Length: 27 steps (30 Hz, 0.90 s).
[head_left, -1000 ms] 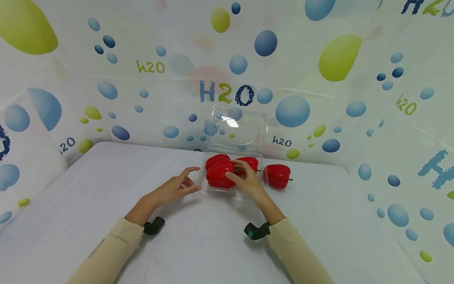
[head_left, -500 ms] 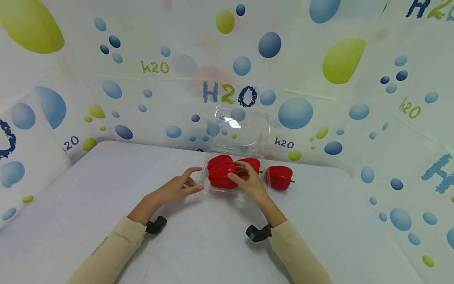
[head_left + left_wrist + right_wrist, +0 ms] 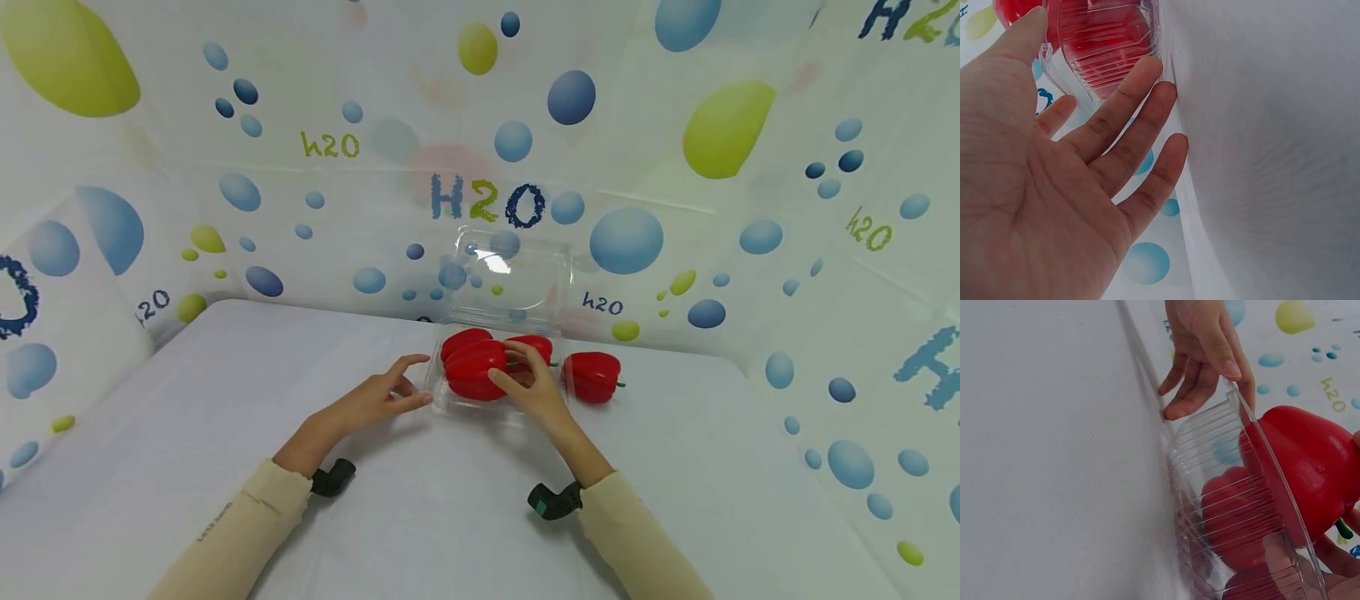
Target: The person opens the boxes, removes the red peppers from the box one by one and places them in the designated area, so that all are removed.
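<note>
My right hand (image 3: pixel 538 393) holds a glossy red bell pepper (image 3: pixel 472 372) by its stem end, thumb in front and fingers over the top. This pepper is over the front of a clear plastic clamshell box (image 3: pixel 453 407). Two more red peppers sit inside: one back left (image 3: pixel 463 337), one back right (image 3: pixel 537 342), partly hidden by my right hand. At the box's left side is my left hand (image 3: pixel 375 402), fingers spread and loosely extended. Its thumb (image 3: pixel 1230 367) is right at the rim corner in the right wrist view, and nothing lies in its palm.
Another red bell pepper (image 3: pixel 594 377) lies on the white table (image 3: pixel 435 517), just right of the box, stem pointing right. The box's clear lid (image 3: pixel 525 279) stands raised behind it, in front of a bubble-printed backdrop (image 3: pixel 360 217).
The head view shifts slightly. Both hands stay almost in place around the box, and the right hand keeps hold of the bell pepper.
</note>
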Available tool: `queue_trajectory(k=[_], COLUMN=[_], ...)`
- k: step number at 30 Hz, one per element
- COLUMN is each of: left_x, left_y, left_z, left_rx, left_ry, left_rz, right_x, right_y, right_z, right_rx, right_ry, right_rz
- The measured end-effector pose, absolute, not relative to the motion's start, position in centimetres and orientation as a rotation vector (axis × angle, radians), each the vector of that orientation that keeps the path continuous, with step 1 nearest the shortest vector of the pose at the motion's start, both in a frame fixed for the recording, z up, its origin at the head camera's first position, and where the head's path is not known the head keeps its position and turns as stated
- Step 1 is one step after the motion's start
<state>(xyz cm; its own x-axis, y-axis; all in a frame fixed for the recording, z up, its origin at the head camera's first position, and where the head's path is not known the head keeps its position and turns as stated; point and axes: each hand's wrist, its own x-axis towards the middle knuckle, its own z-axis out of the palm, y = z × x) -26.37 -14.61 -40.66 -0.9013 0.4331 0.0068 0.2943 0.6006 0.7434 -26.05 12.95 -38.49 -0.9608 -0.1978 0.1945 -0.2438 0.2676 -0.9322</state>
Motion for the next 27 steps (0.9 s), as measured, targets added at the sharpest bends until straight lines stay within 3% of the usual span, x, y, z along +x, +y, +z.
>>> queue_trajectory(k=[27], left_x=[-26.21], left_y=[-14.72], left_z=[-40.44], left_rx=[0.622], left_ry=[2.655], left_rz=[1.170], right_x=[-25.52], right_y=[13.56], right_z=[-38.18], right_rx=[0.441], right_ry=[-2.400], right_rz=[1.902])
